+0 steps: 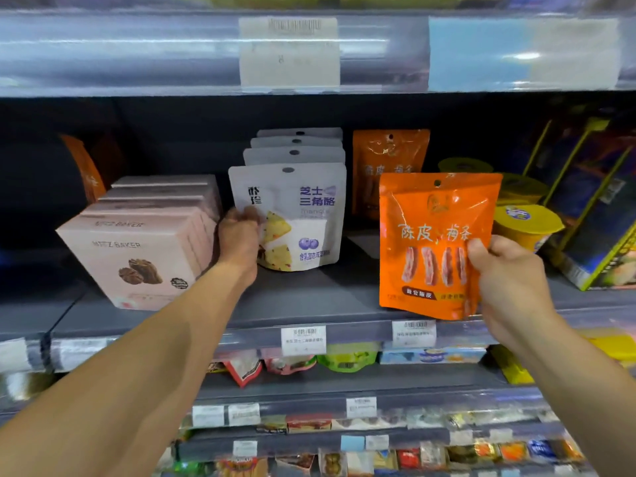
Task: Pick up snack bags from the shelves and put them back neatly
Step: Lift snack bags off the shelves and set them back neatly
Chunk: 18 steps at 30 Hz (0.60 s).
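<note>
Right hand (506,270) pinching the lower right edge of an orange snack bag (435,242), thumb on the printed face, fingers behind; bag upright and lifted forward of its row, bottom edge level with the shelf lip (344,333). Left hand (239,232) closed on the left edge of the front white snack bag (296,215), standing at the head of a file of matching white bags (297,146).

Best done, by judgement: carry the orange bag straight back, face outward and upright, and stand it squarely ahead of the second orange bag (390,156) standing deeper on the shelf, bottom gusset flat on the board so no lean develops. Hold low and light to avoid crumpling the foil. Meanwhile steady the white bag with the left, nudging its edge in line with those behind, clear of the pink boxes (137,259) just beside it.

Orange bag well right of the left hand, with bare shelf between the two rows; yellow-lidded cups (526,222) close on its right, so little sideways room there. Whether the white bag's base sits fully down or is slightly lifted, hard to tell behind the wrist.
</note>
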Available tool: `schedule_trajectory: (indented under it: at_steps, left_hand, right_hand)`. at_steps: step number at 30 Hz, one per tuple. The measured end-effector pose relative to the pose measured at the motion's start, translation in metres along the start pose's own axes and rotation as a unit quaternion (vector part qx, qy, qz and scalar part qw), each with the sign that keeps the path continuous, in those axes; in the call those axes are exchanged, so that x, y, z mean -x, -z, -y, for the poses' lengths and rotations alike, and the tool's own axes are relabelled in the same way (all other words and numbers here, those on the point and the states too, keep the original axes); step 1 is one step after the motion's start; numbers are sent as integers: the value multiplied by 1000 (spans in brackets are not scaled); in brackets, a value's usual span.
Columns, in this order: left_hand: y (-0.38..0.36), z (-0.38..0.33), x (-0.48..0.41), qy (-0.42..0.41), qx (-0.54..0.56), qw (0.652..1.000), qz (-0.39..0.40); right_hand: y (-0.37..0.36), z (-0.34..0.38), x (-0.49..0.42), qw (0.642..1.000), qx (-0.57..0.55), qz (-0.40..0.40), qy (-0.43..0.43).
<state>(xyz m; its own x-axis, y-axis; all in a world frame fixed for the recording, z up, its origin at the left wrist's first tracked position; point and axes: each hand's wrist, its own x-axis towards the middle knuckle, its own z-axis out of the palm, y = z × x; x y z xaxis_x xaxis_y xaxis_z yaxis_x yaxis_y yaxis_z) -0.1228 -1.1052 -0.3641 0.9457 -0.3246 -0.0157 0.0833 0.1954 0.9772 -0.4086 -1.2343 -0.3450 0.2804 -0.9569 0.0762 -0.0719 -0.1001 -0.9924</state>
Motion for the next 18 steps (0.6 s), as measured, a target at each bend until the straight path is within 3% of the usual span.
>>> schedule_trajectory:
  at_steps: [6,10,15,18]
  left_hand:
    - [-2,6,2,26,8,1000,-9]
    - [8,21,8,53,-115,992,-8]
    - [19,21,33,46,-169,984,17]
    - [29,18,71,10,-299,952,60]
  right_hand:
    - [-7,-6,-11,1000,-5,1,2]
    - [-13,-5,-17,1000,-6,-8,4]
    - [-26,-3,-23,999,-2,-34,-6]
    - [-40,-2,-25,997,-10,-80,11]
